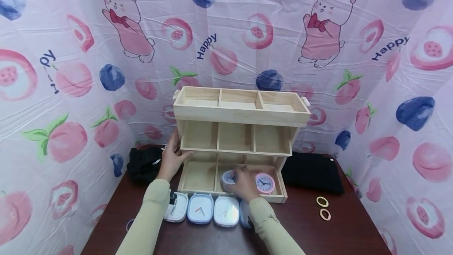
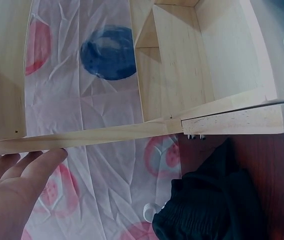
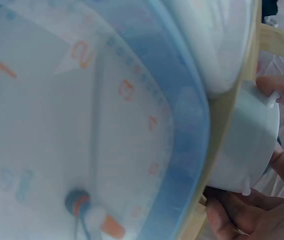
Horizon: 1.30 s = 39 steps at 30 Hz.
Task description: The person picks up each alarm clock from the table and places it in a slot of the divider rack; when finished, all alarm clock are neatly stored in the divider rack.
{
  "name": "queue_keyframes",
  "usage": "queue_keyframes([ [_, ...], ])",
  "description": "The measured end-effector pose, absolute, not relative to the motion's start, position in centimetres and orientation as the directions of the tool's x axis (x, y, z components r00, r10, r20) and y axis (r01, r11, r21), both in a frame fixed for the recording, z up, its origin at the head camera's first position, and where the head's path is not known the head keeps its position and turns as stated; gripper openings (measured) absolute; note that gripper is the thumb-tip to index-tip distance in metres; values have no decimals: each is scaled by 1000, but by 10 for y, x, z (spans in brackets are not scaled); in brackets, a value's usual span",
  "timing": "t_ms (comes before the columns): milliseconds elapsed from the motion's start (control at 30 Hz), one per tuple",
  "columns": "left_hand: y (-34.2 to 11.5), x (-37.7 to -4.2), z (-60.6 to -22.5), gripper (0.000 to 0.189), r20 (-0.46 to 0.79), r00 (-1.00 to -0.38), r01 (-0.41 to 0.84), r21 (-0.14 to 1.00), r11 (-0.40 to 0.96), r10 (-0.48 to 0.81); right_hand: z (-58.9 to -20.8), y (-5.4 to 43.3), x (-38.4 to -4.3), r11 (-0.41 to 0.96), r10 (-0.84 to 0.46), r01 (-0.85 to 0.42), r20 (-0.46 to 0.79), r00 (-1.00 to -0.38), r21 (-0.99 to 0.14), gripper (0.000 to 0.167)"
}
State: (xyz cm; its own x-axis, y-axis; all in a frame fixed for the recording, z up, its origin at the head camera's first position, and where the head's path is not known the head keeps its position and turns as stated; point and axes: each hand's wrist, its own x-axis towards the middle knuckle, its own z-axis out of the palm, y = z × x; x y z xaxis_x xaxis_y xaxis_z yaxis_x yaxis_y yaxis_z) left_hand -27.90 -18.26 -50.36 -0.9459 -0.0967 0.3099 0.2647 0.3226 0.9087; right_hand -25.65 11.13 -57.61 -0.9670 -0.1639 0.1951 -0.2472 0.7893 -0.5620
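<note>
A three-tier wooden storage box (image 1: 240,116) stands with its trays fanned out in steps. My left hand (image 1: 171,161) grips its left side; in the left wrist view, the fingers (image 2: 44,165) touch a side strut and the thumb is by a tray board. In the bottom tray's middle compartment, my right hand (image 1: 245,183) holds a round, pale alarm clock (image 1: 225,181). The right wrist view shows fingers and thumb around the clock's white casing (image 3: 249,142), with small feet on it. A round pink clock (image 1: 265,183) lies in the compartment to the right.
Before the box lie several squarish clocks, including a blue-rimmed one (image 1: 200,209) and a white one (image 1: 226,211). Black cloth (image 1: 143,165) sits left, a flat black item (image 1: 313,173) right. Two small rings (image 1: 322,202) lie right; a purple ring (image 1: 129,224) lies left.
</note>
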Motion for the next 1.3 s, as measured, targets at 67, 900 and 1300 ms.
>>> queue_keyframes([
  [67, -182, -279, -504, 107, 310, -946, 266, 909, 321, -97, -581, 110, -258, 804, -167, -256, 209, -964, -537, 42],
  [900, -182, -279, -504, 107, 305, -948, 265, 913, 311, -86, -590, 136, -186, 765, -199, -457, 508, -838, -454, 16],
  [1300, -182, -279, -505, 107, 319, -943, 274, 905, 325, -93, -614, 168, -141, 785, -359, -534, 473, -804, -313, 65],
])
